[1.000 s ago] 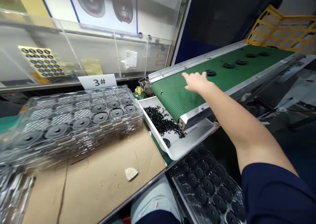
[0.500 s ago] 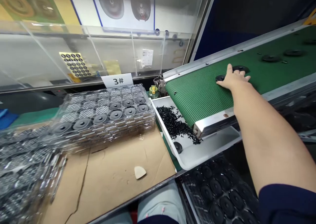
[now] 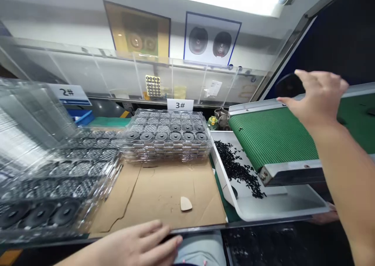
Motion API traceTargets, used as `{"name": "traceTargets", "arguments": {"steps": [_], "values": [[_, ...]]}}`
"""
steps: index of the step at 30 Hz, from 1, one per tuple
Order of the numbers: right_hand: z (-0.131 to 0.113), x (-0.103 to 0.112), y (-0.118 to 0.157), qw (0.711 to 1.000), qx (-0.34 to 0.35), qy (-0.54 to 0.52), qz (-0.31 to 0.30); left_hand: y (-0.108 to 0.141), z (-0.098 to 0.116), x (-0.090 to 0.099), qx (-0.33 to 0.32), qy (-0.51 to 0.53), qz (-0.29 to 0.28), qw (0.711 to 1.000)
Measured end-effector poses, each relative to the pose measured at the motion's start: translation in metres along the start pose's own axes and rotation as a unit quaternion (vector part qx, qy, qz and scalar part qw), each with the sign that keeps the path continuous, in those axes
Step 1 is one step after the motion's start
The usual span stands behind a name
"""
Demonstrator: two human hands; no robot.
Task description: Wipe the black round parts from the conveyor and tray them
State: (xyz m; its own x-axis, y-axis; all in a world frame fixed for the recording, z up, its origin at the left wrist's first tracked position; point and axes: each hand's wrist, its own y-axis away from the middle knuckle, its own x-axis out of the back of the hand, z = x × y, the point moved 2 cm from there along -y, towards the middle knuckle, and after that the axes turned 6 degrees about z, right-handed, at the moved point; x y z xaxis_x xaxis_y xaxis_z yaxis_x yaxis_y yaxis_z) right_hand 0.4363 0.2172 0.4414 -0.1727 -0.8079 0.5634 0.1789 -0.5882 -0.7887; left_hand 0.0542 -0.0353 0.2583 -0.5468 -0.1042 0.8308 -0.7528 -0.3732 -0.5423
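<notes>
My right hand (image 3: 320,96) is raised over the green conveyor belt (image 3: 275,137), thumb and fingers closed on a flat black disc (image 3: 288,86) by its edge. At the bottom, my left hand (image 3: 146,242) is by the front edge of the bench, its fingers loosely bent and apart with nothing visible in them. Beyond it a small off-white wedge-shaped piece (image 3: 185,204) lies on the cardboard sheet (image 3: 164,184). A stack of clear plastic trays (image 3: 166,150) stands behind, black discs filling part of its top tray.
A white bin (image 3: 243,215) below the belt's end holds many small black pieces (image 3: 231,160). More clear trays (image 3: 84,152) spread out at left. Behind stand the "3#" card (image 3: 180,105) and the "2#" card (image 3: 70,93). A dark tray (image 3: 263,242) sits low at right.
My right hand has lifted a black disc off the belt. My left hand has come into view at the bottom. The view has swung left and up.
</notes>
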Motion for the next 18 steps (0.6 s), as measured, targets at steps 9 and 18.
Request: {"name": "traceTargets", "arguments": {"steps": [9, 18], "values": [[-0.125, 0.168, -0.024, 0.99, 0.118, 0.004, 0.078, 0.014, 0.015, -0.012, -0.058, -0.023, 0.039, 0.997], [-0.223, 0.147, 0.109, 0.835, 0.374, -0.402, 0.028, 0.024, 0.003, -0.054, 0.37, 0.53, 0.525, 0.554]]}}
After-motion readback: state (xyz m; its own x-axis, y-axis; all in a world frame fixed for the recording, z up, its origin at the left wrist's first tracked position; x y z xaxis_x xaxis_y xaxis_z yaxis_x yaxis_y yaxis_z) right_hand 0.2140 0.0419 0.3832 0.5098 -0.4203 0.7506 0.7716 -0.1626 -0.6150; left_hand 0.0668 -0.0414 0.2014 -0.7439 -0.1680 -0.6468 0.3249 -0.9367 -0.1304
